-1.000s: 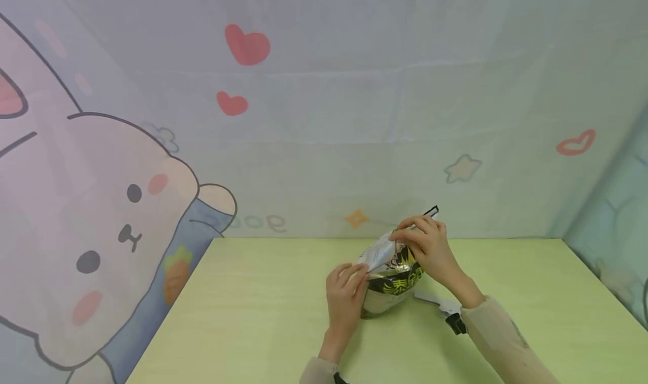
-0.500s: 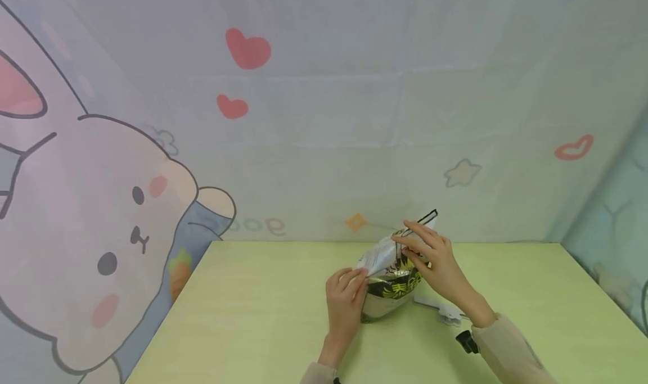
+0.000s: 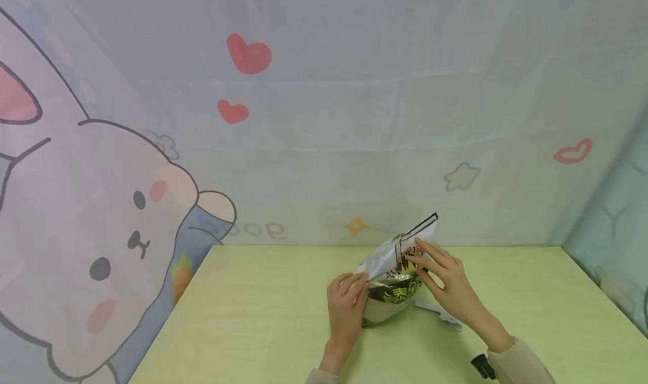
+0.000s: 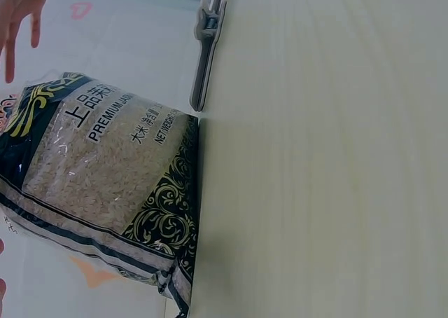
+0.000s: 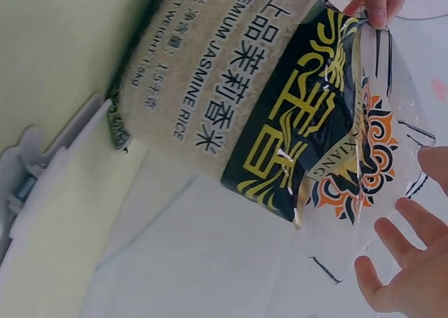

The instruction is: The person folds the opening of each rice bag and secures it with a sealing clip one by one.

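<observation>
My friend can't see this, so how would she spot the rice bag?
On the green table, look between the left hand and the right hand. The rice bag there has yellow writing on black, unlike the thin, pale clip beside it.

Creased printed backdrop (image 3: pixel 324 108) behind yellow-green tabletop (image 3: pixel 243 316).
I'm seeing a big rabbit print (image 3: pixel 66 226) frame left, red hearts (image 3: pixel 250 57) upper left, side wall (image 3: pixel 628 215) far right.

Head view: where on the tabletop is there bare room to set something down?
Free: the tabletop between its left edge and the left hand, and from the right hand to its right edge. Crowded: between the hands, with the jasmine rice bag, and just right of it, with the white clip.
</observation>
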{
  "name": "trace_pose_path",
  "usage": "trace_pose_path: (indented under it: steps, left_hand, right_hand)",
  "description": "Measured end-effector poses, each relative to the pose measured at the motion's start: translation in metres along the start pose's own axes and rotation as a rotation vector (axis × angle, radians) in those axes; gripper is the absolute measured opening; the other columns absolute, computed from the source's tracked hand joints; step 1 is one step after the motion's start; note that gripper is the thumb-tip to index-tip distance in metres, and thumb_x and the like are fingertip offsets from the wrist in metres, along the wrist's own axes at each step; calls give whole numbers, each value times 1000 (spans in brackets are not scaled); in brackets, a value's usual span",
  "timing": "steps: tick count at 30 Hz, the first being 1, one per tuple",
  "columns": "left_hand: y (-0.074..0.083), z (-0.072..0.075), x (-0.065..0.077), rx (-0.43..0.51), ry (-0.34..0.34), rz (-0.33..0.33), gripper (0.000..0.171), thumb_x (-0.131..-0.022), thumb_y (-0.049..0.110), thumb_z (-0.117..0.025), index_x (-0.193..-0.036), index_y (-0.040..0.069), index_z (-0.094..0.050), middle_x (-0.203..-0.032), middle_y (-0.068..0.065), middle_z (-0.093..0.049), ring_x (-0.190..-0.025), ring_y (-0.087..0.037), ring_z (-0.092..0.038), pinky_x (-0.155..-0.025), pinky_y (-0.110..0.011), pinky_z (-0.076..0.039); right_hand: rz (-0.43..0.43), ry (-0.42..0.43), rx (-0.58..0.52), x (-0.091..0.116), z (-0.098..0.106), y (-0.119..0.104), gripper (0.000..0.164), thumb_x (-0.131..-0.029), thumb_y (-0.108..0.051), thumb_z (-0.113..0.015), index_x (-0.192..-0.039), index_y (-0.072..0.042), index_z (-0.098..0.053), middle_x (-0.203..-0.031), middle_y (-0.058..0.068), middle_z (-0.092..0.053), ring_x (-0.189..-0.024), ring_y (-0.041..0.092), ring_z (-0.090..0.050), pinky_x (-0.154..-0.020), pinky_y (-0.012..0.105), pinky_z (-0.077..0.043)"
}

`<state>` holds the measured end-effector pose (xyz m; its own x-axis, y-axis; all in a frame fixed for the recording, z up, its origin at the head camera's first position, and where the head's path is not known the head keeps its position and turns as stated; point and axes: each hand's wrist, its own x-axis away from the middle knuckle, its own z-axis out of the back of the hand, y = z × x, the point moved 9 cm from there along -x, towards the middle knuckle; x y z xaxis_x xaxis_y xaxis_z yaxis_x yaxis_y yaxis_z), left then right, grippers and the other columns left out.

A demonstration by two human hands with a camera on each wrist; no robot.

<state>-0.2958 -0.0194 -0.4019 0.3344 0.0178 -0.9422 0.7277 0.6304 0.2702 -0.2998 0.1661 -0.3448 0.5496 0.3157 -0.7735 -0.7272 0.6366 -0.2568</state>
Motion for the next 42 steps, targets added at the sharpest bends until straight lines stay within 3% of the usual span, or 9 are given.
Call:
trace_pose_path:
  steps: [6, 24, 34, 42]
  left_hand:
    - [1, -1, 1, -6, 3, -8, 17, -75, 11, -67, -92, 9, -70, -91, -1, -69, -89, -20, -56, -81, -35, -40]
    - [3, 2, 2, -2, 15, -5, 18, -74, 9, -69, -92, 8, -70, -89, -1, -69, -87, -20, -56, -78, -33, -41]
    - [4, 2, 1, 9, 29, -4, 19, -72, 7, -70, -91, 7, -70, -89, -2, -68, -86, -19, -56, -78, -33, -41]
    - [4, 1, 2, 13, 30, 3, 20, -72, 7, -70, -91, 8, -70, -89, -2, -68, -87, -19, -56, -79, -34, -41]
  right_hand:
    - [-6, -6, 29, 15, 1, 4, 44, -69, 6, -68, -109, -12, -63, -130, 15, -49, -114, 24, -45, -76, 41, -29]
    - [-48, -18, 52, 41, -2, 14, 41, -65, 8, -70, -98, -15, -67, -122, 15, -55, -107, 26, -46, -72, 38, -28]
    - [-82, -85, 117, 59, -4, 22, 40, -64, 3, -72, -94, -22, -67, -117, 14, -57, -104, 25, -46, -72, 40, -29]
    - [-68, -133, 155, 70, -7, 20, 50, -61, -1, -75, -98, -32, -64, -117, 6, -58, -102, 21, -48, -71, 37, -29]
